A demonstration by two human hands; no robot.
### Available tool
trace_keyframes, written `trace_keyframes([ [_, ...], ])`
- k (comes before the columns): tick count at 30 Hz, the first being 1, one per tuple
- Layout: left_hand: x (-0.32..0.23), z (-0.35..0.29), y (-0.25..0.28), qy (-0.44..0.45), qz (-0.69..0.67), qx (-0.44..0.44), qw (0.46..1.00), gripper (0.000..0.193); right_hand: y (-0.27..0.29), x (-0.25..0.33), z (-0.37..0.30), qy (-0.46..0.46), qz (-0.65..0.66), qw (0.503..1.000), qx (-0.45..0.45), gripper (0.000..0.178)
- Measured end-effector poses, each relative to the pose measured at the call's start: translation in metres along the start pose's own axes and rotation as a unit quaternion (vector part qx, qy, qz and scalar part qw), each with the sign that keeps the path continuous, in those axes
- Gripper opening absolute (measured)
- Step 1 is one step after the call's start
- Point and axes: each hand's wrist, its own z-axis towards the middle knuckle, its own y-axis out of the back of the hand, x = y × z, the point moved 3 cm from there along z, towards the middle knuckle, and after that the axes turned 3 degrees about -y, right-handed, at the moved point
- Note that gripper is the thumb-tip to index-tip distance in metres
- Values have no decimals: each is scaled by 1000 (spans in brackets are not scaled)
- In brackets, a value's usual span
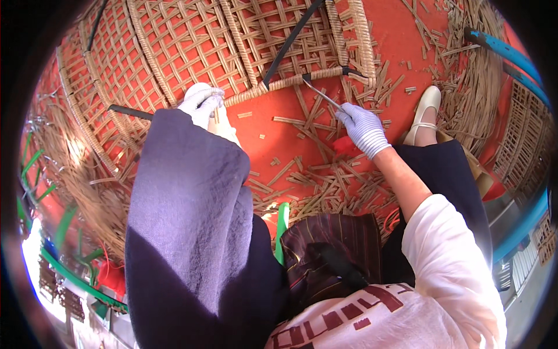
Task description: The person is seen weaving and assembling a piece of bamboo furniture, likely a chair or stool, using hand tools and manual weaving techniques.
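A woven cane panel with wrapped ribs lies across the upper left. In my right hand, gloved, is a thin metal rod-like tool; the fingers close around its near end, and its far tip meets a black strip on the panel's near edge. My left hand, in a white glove, is closed beside that edge, with a short cane piece showing below the fingers. A long black strap crosses the panel, and another black strap sticks out on the left.
Cut cane bits are scattered over the red floor. Long cane bundles lie left and upper right. Blue tubing and a cane basket stand right; green tubing curves lower left. My shoe is near the right hand.
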Motion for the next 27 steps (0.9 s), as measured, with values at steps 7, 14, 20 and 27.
trace_keyframes([
  [7,5,5,8,30,-65,24,997,22,12,0,8,30,-24,998,-51,25],
  [14,-22,17,60,102,-171,-115,973,24,8,7,3,-23,4,998,-53,21],
  [20,-82,33,38,66,-5,19,998,24,-11,-6,-5,-99,145,984,-28,27],
  [27,-113,80,-70,110,-95,122,982,30,-42,-7,-13,-147,308,937,-69,25],
])
